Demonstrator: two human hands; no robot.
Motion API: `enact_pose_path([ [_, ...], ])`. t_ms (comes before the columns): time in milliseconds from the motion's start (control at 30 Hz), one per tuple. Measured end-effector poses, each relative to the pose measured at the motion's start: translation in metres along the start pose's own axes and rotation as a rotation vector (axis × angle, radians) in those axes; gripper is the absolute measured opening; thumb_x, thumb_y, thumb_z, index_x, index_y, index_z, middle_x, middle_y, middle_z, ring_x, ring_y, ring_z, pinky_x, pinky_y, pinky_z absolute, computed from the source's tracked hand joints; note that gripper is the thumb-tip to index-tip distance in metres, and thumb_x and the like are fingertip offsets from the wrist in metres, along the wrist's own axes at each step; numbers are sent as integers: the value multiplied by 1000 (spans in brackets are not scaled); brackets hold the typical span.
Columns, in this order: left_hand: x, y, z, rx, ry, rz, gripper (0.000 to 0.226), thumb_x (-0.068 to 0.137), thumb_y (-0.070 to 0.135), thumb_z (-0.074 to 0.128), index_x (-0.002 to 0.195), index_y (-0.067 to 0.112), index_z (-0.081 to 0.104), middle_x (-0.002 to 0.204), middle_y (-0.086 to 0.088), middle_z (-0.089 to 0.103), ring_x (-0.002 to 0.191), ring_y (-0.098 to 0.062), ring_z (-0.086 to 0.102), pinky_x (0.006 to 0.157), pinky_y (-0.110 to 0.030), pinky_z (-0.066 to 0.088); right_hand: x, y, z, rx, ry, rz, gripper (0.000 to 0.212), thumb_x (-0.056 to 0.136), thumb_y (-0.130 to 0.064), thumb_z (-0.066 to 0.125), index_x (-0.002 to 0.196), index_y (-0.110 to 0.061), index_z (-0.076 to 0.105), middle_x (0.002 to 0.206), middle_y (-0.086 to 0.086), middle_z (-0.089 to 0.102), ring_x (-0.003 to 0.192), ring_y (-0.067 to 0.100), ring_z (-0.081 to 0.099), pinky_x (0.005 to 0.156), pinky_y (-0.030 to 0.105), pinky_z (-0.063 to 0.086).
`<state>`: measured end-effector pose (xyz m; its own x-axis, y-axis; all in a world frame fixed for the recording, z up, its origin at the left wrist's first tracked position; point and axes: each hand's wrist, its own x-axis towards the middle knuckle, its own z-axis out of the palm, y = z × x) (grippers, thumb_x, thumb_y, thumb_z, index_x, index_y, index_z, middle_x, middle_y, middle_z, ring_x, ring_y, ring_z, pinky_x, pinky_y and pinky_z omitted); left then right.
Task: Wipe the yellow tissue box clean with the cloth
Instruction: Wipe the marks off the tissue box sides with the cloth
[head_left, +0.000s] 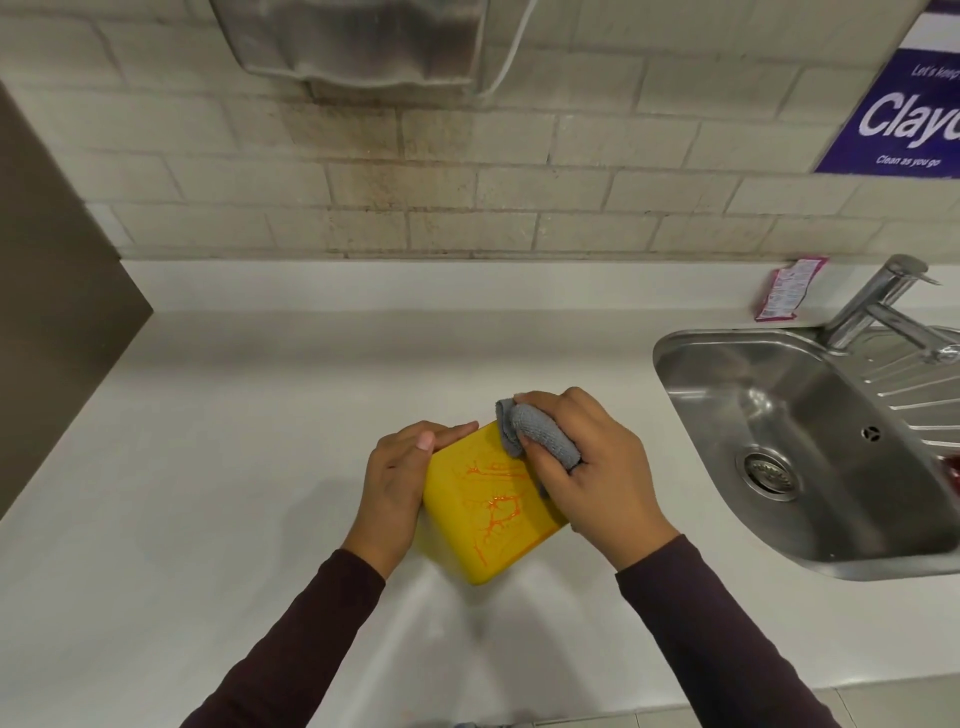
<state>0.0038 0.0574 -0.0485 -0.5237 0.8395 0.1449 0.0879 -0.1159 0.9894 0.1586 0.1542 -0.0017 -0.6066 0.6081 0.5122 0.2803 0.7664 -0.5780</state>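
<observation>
Probably shared kitchenette: sink (737, 374), cleaning notice (906, 117)

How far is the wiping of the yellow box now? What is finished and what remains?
Done: little; only the far corner of the yellow tissue box looks free of marks. In hand: the right hand grips the bunched grey cloth against that corner, while the left hand steadies the box's left side. Left: the orange streaks across most of the upper face.
</observation>
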Motion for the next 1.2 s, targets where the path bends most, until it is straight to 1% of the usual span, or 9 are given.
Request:
enact_pose_path([
  [100,1,-1,-1,0,3,11,43,82,54,33,90,39,73,98,-5,71,97,-25,63,91,-48,49,-2,1,0,-12,14,32,33,84,-33,45,111,-27,64,87,-6,60,78,8,55,59,25,49],
  [233,6,-1,-2,-64,23,-24,43,79,56,37,86,36,74,90,9,75,89,-13,67,77,-24,54,-18,4,0,-51,73,77,31,85,-33,45,107,-26,65,86,-7,65,76,9,58,61,20,49],
  [333,5,-1,-3,-41,-10,8,42,80,53,36,87,37,74,91,9,74,89,-13,66,79,-24,53,-29,5,-2,-80,85,65,31,85,-31,44,107,-25,64,92,-8,68,83,8,58,66,12,44],
  [567,3,3,2,-45,-55,69,32,77,59,47,87,42,73,90,14,73,88,-8,65,78,-27,51,-10,-9,9,-25,216,207,36,83,-36,39,103,-24,67,79,-13,62,71,3,56,65,7,40],
  [667,2,4,2,-28,-71,70,43,70,76,47,88,45,72,89,14,72,88,-9,64,78,-25,52,-7,-18,14,-50,203,111,28,83,-30,43,99,-26,65,80,-5,69,70,8,58,61,14,44],
  [800,3,4,-2,-32,-82,67,43,73,72,47,89,42,73,91,11,72,89,-14,64,79,-33,51,-23,-8,6,-168,94,-31,28,84,-28,42,91,-21,69,75,-3,70,60,11,60,55,20,48],
  [900,5,5,-1,24,-88,104,41,74,73,42,89,47,71,92,16,72,90,-13,64,83,-36,50,-23,2,-2,-146,109,25,33,84,-30,41,95,-17,69,78,0,71,63,17,64,60,24,50],
  [1033,10,4,0,37,-85,115,35,79,51,35,86,52,69,90,24,72,87,-2,64,79,-22,51,-9,-5,5,-51,173,151,39,85,-36,39,101,-17,68,82,0,70,71,16,64,63,28,51],
  [1200,15,-1,-6,-40,-80,61,38,78,51,36,84,45,73,90,17,73,87,-5,65,77,-17,52,-18,-14,11,-121,43,5,26,85,-31,43,95,-24,66,80,-4,70,67,11,60,58,21,47],
])
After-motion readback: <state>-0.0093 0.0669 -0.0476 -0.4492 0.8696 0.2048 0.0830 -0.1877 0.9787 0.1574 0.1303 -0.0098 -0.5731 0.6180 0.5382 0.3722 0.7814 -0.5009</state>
